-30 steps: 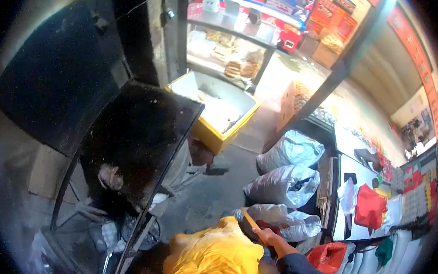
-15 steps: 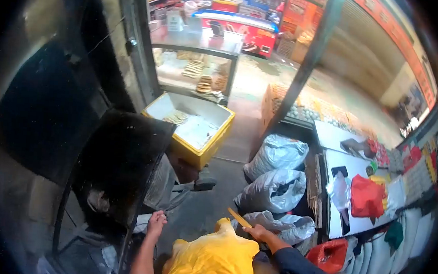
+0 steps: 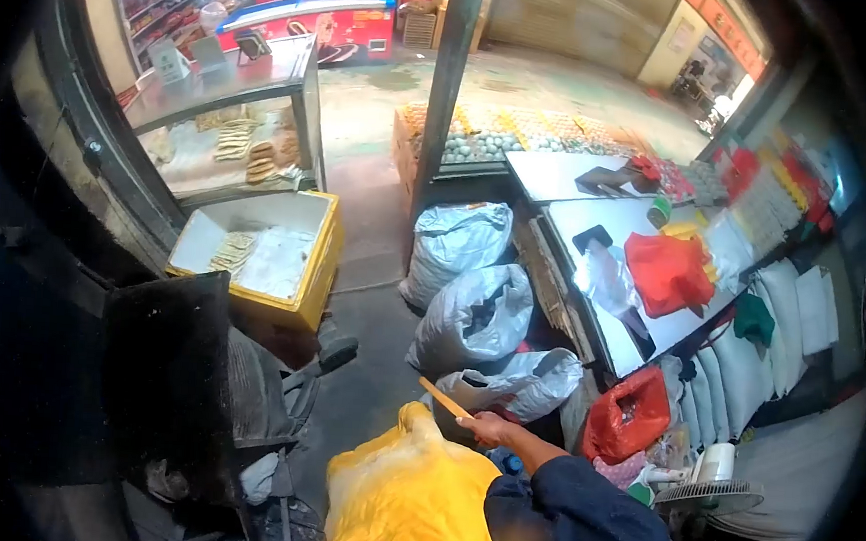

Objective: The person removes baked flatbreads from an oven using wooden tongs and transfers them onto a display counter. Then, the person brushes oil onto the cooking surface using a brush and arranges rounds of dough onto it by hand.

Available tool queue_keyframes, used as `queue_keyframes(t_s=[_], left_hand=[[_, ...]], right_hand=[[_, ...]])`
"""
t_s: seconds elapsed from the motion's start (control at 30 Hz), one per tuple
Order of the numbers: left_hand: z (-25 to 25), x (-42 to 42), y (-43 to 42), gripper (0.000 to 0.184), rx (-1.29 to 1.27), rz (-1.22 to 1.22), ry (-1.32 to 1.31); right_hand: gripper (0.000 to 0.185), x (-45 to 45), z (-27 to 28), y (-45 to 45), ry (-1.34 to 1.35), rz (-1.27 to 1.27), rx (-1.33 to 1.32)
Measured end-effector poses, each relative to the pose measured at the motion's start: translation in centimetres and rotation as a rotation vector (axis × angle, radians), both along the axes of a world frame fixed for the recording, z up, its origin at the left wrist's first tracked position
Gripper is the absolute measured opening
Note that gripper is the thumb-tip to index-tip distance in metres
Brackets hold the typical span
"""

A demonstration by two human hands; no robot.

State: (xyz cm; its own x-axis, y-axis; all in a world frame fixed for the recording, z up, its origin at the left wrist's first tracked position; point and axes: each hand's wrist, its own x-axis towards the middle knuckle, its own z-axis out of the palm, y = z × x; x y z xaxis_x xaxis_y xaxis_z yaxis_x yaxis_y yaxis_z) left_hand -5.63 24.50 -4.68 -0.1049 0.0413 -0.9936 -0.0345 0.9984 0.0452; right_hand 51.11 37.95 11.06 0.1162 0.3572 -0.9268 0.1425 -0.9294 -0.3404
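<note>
My right hand [image 3: 484,428] is closed around one end of a flat, yellowish wooden stick [image 3: 443,397]. The stick points forward and to the left, just beyond the yellow apron [image 3: 409,497] on my front. Closest to it lies an open silvery sack [image 3: 545,382] on the floor. My left hand does not show; the apron and the dark area fill the lower left.
On the left stands a dark metal oven-like box [image 3: 165,353]. Ahead, a yellow foam box [image 3: 319,264] holds flatbreads [image 3: 231,251]. More silvery sacks [image 3: 475,313] line the right, beside a white table [image 3: 603,326]. A fan [image 3: 712,491] sits at lower right.
My view has turned right, so the room has shifted left in the picture. My left hand has dropped out of sight. The right hand still grips the stick.
</note>
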Motion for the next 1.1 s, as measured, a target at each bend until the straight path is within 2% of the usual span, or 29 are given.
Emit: queue_keyframes(t_s=[0.07, 0.13, 0.17, 0.2, 0.23, 0.27, 0.33, 0.37, 0.4, 0.47, 0.5, 0.6, 0.73, 0.8, 0.83, 0.9, 1.03, 1.1], left_hand=[[-1.2, 0.0, 1.4, 0.012, 0.023, 0.01, -0.056], [-3.9, -0.2, 4.9, 0.012, 0.051, 0.043, -0.211], [-4.1, 0.6, 7.1, 0.012, 0.131, 0.045, -0.227], [-0.2, 4.3, 9.8, 0.012, 0.389, 0.068, -0.022], [5.0, 7.3, 13.2, 0.025, 0.552, -0.031, 0.073], [6.7, 8.6, 15.7, 0.02, 0.622, 0.06, 0.03], [8.3, 9.6, 18.8, 0.025, 0.727, -0.038, -0.003], [10.5, 10.8, 20.2, 0.025, 0.744, -0.083, 0.028], [12.1, 11.7, 20.8, 0.025, 0.759, -0.127, 0.061], [11.5, 11.5, 20.7, 0.022, 0.743, -0.114, 0.039], [10.9, 11.2, 20.7, 0.021, 0.73, -0.1, 0.02], [8.4, 9.3, 17.3, 0.015, 0.615, -0.159, 0.108], [4.2, 5.0, 9.3, 0.015, 0.371, -0.125, 0.18], [2.3, 2.5, 6.1, 0.017, 0.112, 0.001, 0.147], [1.9, 1.8, 4.8, 0.016, 0.068, 0.028, 0.146], [2.1, 2.2, 4.0, 0.015, 0.098, 0.057, 0.152], [2.5, 3.3, 4.8, 0.014, 0.194, 0.054, 0.139], [2.8, 4.1, 6.3, 0.014, 0.266, 0.039, 0.125]], right_hand=[[0.061, 0.4, 1.6, -0.5, 0.109, 0.015, -0.013], [0.06, 0.6, 0.6, -2.1, 0.101, -0.037, -0.016], [0.06, 0.8, 0.0, -3.0, 0.03, -0.019, 0.098], [0.059, 1.1, -0.7, -3.5, -0.041, 0.004, 0.214], [0.058, 1.8, -1.6, -4.0, -0.038, 0.034, 0.155], [0.058, 2.4, -2.0, -4.5, -0.042, 0.035, 0.153], [0.05, 3.3, -2.5, -5.1, -0.064, 0.311, -0.049], [0.04, 3.1, -2.8, -5.6, -0.274, 0.472, 0.023], [0.04, 3.0, -3.0, -6.3, -0.273, 0.471, 0.022], [0.041, 3.0, -3.1, -6.9, -0.381, 0.68, 0.105], [0.039, 2.7, -2.5, -6.7, -0.373, 0.656, 0.06], [0.04, 3.2, -5.4, -7.8, -0.374, 0.653, 0.069], [0.041, 2.9, -5.0, -6.3, -0.346, 0.764, -0.017], [0.04, 2.9, -5.4, -6.3, -0.366, 0.743, 0.073], [0.039, 2.8, -5.0, -5.7, -0.381, 0.724, 0.121], [0.035, 2.7, -4.5, -4.8, -0.401, 0.717, 0.234], [0.035, 2.3, -3.7, -2.9, -0.371, 0.709, 0.195], [0.034, 2.6, -4.1, -2.5, -0.335, 0.717, 0.262]])
